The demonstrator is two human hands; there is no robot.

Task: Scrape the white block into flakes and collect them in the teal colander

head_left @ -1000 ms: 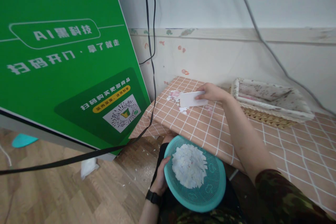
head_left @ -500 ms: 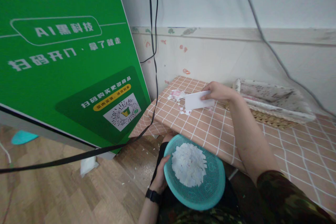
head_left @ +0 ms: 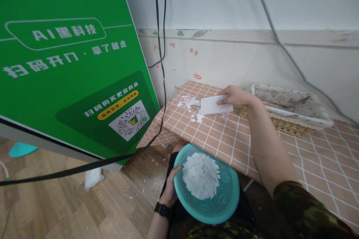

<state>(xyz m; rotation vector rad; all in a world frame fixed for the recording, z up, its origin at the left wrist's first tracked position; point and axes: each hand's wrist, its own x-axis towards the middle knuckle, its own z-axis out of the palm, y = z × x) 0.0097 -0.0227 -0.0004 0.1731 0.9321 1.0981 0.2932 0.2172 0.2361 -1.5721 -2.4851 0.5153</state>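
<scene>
While pinching card (head_left: 213,105) in right grip (head_left: 235,96), colander (head_left: 225,196) in left grip (head_left: 169,189), seems mostly done: paper heap (head_left: 201,175) beside left grip, uncollected scraps (head_left: 199,118) leftward of right grip.

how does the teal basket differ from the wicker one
The teal basket is rounded, while the wicker basket is long and rectangular. The teal basket shows bare, perforated plastic; the wicker basket has a patterned cloth lining. The teal basket is gripped at its rim by the left hand, beside the table, whereas the wicker basket stands on the table, unheld. Both are open at the top.
</scene>
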